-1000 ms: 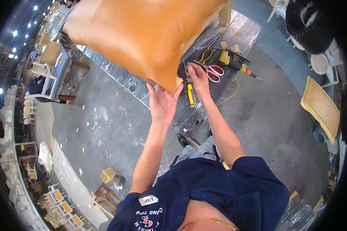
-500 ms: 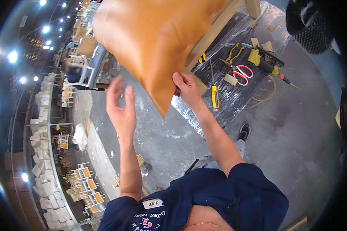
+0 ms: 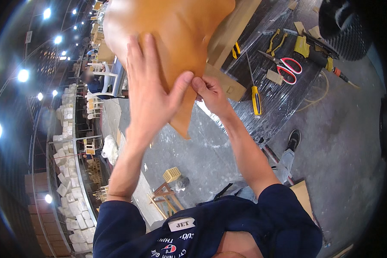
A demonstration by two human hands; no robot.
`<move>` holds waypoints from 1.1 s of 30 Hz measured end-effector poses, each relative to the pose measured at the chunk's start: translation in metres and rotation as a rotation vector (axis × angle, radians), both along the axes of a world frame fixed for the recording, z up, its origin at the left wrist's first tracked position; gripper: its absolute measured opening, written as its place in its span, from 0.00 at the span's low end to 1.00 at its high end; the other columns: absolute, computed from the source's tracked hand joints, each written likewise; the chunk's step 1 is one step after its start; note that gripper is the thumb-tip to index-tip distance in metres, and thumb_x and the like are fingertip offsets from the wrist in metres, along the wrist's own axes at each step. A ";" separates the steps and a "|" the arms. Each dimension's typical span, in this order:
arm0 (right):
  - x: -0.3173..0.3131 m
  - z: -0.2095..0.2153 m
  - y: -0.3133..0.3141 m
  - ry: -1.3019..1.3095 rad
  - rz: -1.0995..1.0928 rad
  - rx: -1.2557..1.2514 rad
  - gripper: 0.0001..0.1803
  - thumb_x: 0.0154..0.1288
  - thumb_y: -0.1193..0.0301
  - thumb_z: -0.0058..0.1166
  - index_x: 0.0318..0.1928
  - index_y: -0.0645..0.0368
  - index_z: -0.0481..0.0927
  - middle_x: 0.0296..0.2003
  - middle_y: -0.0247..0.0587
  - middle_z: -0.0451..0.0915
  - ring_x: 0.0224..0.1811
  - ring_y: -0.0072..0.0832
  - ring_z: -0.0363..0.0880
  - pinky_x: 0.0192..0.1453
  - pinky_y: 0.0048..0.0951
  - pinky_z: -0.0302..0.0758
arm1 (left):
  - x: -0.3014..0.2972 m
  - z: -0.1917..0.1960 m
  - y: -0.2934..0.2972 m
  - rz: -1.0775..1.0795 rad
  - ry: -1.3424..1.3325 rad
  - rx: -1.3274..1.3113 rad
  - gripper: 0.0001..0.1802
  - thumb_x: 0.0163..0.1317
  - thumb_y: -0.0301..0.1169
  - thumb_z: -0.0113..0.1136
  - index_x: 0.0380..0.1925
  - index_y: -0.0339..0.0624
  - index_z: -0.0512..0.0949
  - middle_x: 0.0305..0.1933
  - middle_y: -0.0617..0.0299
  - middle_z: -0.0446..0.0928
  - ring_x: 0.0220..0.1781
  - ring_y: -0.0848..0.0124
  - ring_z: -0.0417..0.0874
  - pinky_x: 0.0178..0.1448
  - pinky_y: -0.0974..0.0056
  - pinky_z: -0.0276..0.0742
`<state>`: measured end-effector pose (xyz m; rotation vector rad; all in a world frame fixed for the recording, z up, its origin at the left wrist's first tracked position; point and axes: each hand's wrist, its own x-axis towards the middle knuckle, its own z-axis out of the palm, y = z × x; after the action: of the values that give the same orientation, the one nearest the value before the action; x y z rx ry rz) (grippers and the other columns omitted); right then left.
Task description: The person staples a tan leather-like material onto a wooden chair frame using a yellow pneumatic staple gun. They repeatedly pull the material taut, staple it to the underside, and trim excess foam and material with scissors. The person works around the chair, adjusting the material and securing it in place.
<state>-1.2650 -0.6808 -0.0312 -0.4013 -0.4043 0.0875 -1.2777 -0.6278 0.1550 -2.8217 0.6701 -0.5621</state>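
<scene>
Left hand (image 3: 148, 92) now flat against 1 orange cushion (image 3: 172, 38)

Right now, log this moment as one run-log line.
left hand: flat on orange leather cushion | right hand: pinching its edge | bench: red scissors, yellow screwdriver

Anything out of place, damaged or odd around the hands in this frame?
Nothing stands out. The left hand lies flat on the tan cushion, the right hand pinches its edge. Scissors, pliers and a screwdriver lie loosely scattered on the bench, none visibly broken.
</scene>
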 end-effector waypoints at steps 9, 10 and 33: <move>-0.004 0.007 0.004 0.070 0.052 -0.040 0.20 0.79 0.55 0.49 0.32 0.56 0.75 0.25 0.19 0.65 0.27 0.11 0.59 0.29 0.20 0.57 | 0.022 0.011 -0.002 0.083 -0.093 0.205 0.52 0.62 0.50 0.69 0.75 0.33 0.52 0.78 0.34 0.50 0.78 0.42 0.55 0.78 0.45 0.55; -0.011 0.005 0.002 0.087 0.079 -0.072 0.20 0.79 0.56 0.49 0.32 0.56 0.76 0.25 0.19 0.65 0.27 0.11 0.59 0.30 0.20 0.58 | 0.009 0.005 -0.001 0.117 -0.080 0.207 0.53 0.61 0.50 0.69 0.75 0.33 0.52 0.78 0.33 0.50 0.78 0.41 0.55 0.78 0.45 0.55; 0.124 -0.183 -0.336 -0.018 -0.496 -2.064 0.44 0.59 0.73 0.63 0.74 0.44 0.59 0.67 0.56 0.64 0.67 0.54 0.69 0.67 0.44 0.72 | 0.011 -0.008 -0.017 0.067 -0.126 0.265 0.62 0.49 0.46 0.78 0.78 0.46 0.49 0.77 0.28 0.46 0.73 0.27 0.55 0.73 0.35 0.58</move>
<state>-1.1411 -1.0165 -0.2144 -2.5168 -0.0726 -0.0176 -1.2669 -0.6451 0.1471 -2.5298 0.5774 -0.5865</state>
